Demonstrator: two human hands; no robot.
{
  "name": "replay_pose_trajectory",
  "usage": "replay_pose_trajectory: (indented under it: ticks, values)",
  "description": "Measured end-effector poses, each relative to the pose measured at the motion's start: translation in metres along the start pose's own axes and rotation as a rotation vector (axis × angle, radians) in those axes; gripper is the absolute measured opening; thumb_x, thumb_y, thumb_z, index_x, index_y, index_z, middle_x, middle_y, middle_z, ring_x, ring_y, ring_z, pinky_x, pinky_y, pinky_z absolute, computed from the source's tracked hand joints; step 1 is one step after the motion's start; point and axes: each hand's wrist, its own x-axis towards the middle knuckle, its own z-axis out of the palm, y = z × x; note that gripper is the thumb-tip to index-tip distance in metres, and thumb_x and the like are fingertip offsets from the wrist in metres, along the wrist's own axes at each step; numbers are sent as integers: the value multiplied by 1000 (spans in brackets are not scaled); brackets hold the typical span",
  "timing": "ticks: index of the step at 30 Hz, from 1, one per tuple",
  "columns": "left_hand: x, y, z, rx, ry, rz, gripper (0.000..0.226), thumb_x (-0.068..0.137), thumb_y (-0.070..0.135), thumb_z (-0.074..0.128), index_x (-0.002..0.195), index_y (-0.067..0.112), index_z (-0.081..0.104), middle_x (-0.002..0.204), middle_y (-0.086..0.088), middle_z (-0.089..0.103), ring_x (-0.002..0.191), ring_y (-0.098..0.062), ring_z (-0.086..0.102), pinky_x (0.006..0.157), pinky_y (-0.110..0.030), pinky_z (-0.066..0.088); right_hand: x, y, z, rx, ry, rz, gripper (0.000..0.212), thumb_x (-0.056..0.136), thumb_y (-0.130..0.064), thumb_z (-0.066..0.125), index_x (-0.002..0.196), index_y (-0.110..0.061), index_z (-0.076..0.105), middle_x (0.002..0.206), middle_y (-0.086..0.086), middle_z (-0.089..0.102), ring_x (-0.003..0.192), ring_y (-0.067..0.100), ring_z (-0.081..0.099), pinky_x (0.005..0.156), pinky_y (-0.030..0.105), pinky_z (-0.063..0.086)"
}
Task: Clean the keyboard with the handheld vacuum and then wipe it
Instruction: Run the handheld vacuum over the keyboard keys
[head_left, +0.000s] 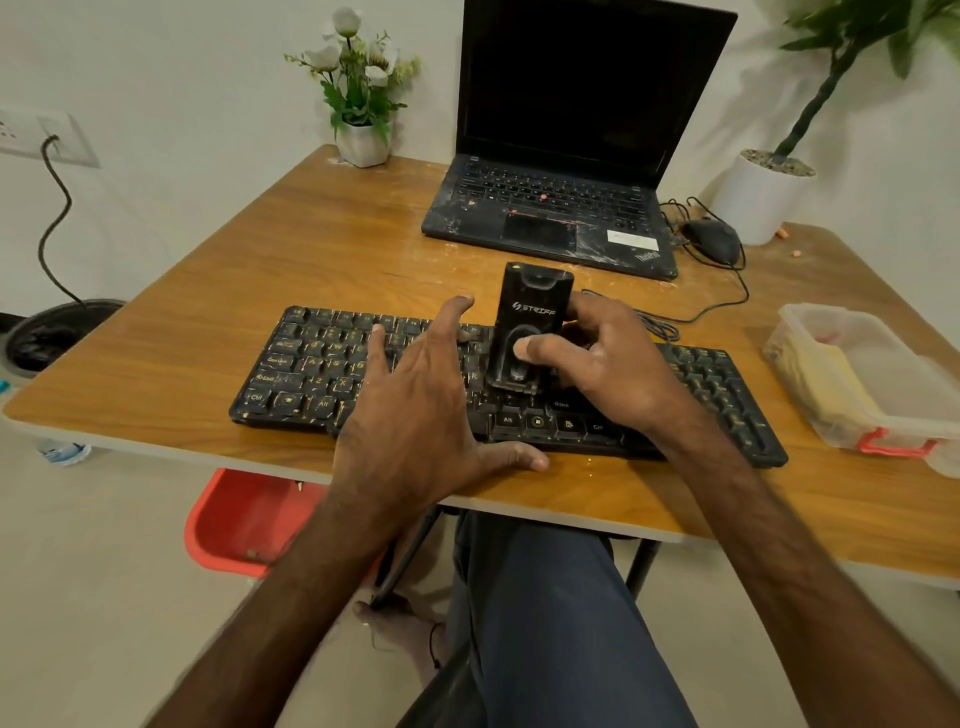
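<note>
Right hand grips handheld vacuum, standing nozzle-down on keyboard centre, thumb on its front; left hand flat on keys, fingers spread.
Keyboard sits at near edge of wooden table. Laptop at 12 o'clock, mouse at 1, clear plastic box at 3, flower pot at 11. White wall behind; red bin under table at 7.

Right hand grips the handheld vacuum on the keyboard — left hand splayed over it.
</note>
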Motion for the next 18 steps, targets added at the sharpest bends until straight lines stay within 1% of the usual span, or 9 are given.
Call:
replay_pose_trajectory:
  ticks: [3, 6, 7, 9, 10, 11, 13, 15, 18]
  values:
    - [0, 1, -1, 7, -2, -9, 144, 48, 100, 51, 152, 22, -10, 155, -9, 42, 143, -17, 40, 120, -63, 17, 0, 5, 1, 40, 90, 51, 21, 85, -34, 73, 105, -26, 69, 94, 1, 73, 84, 21, 69, 73, 41, 59]
    - [0, 2, -2, 16, -15, -11, 141, 48, 99, 51, 150, 26, -14, 156, -8, 40, 145, -17, 38, 121, -62, 15, -2, 8, 2, 30, 67, 88, 28, 82, -36, 76, 107, -25, 70, 95, 2, 72, 87, 22, 68, 77, 41, 59]
    - [0, 2, -2, 17, -16, -13, 141, 48, 99, 50, 149, 26, -14, 156, -8, 40, 145, -17, 38, 121, -62, 15, -2, 8, 2, 28, 62, 95, 30, 81, -36, 77, 108, -24, 70, 95, -1, 72, 87, 19, 68, 76, 36, 59]
    - [1, 2, -2, 24, -13, -11, 141, 47, 100, 49, 150, 26, -14, 156, -8, 40, 144, -17, 38, 121, -62, 15, -2, 6, 2, 21, 70, 93, 32, 81, -35, 77, 109, -23, 69, 94, -7, 71, 84, 9, 66, 70, 19, 55]
    - [1, 1, -1, 25, -11, -11, 142, 47, 100, 48, 150, 25, -13, 156, -7, 41, 144, -17, 39, 120, -62, 16, -2, 5, 2, 18, 77, 91, 31, 81, -35, 77, 109, -22, 69, 94, -9, 71, 83, 6, 66, 66, 14, 52]
    - [1, 1, -1, 23, -11, -12, 143, 47, 100, 48, 151, 24, -12, 155, -7, 41, 144, -17, 39, 120, -62, 16, -2, 4, 3, 19, 82, 89, 31, 81, -35, 77, 108, -23, 69, 94, -9, 71, 83, 5, 65, 66, 13, 51]
    - [1, 0, 0, 10, -12, -12, 144, 47, 101, 47, 152, 22, -11, 155, -7, 42, 143, -16, 39, 120, -62, 16, -5, 2, 4, 29, 69, 72, 31, 81, -35, 77, 109, -25, 68, 96, -9, 71, 86, 5, 66, 72, 21, 54]
    - [1, -1, 0, -17, -10, -5, 144, 48, 100, 48, 153, 20, -7, 154, -6, 43, 143, -16, 40, 121, -63, 15, -11, -1, 5, 35, -6, 18, 34, 77, -39, 78, 108, -28, 68, 98, -9, 71, 90, 7, 67, 78, 32, 57]
    - [1, -3, 2, -16, -13, 11, 143, 51, 102, 44, 158, 16, 3, 157, -3, 36, 143, -15, 39, 121, -63, 15, -17, -8, 9, -45, -92, -139, 41, 77, -35, 79, 114, -26, 66, 102, -9, 71, 95, 10, 66, 79, 34, 57]
